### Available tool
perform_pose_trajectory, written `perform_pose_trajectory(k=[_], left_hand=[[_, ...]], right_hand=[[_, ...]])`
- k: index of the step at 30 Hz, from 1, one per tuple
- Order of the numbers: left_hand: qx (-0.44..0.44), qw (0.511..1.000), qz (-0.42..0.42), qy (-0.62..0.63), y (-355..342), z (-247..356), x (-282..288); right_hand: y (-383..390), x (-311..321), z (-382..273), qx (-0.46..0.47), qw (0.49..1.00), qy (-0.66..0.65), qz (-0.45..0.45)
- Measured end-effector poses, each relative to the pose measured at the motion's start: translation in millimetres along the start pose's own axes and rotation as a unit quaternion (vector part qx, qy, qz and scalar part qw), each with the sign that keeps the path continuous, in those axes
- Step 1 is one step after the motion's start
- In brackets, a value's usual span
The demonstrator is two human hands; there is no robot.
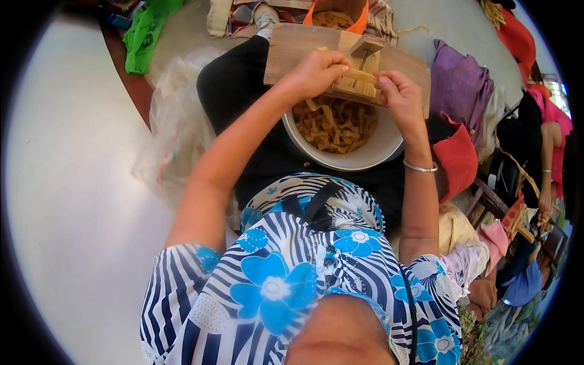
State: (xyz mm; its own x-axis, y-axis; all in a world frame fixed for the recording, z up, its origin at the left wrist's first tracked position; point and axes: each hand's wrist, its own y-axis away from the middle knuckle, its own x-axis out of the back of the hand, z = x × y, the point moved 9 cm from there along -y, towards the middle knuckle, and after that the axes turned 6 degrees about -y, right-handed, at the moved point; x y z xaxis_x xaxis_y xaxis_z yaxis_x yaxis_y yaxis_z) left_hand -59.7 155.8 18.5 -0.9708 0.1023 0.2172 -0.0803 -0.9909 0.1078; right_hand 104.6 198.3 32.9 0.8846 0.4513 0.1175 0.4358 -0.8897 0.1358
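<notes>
A pale yellow strip, flat and narrow, is stretched between my two hands. My left hand pinches its left end, and my right hand pinches the other end. Under them lies a wooden board with a small upright wooden block fixed near its middle. On the near side of the board is a round pale metal basin, partly covered by it. Many brown, dried-looking cut pieces fill the basin; I cannot make out what they are.
Beyond the board stands an orange container with brown stuff inside. A clear plastic bag lies to the left, beside a large white surface. Purple cloth and red cloth are at the right. Another person's hand works farther right.
</notes>
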Motion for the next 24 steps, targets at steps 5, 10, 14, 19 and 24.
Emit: perform_pose_trajectory(k=[5,10,14,19,24], left_hand=[[0.004,0.997,0.057,-0.056,-19,-12,3],[0.017,0.952,0.132,-0.276,-19,-28,21],[-0.012,0.97,0.108,-0.217,14,0,0],[0.032,0.985,0.036,0.163,36,8,-58],[-0.012,0.977,-0.019,-0.213,41,26,-33]], right_hand=[[-17,3,12,0.094,0.989,0.098,0.059],[1,-3,-3,0.165,0.928,0.33,0.06],[43,-20,-56,0.317,0.879,0.339,0.108],[41,-45,-54,0.237,0.901,0.355,0.077],[50,-17,-25,0.079,0.936,0.342,-0.001]])
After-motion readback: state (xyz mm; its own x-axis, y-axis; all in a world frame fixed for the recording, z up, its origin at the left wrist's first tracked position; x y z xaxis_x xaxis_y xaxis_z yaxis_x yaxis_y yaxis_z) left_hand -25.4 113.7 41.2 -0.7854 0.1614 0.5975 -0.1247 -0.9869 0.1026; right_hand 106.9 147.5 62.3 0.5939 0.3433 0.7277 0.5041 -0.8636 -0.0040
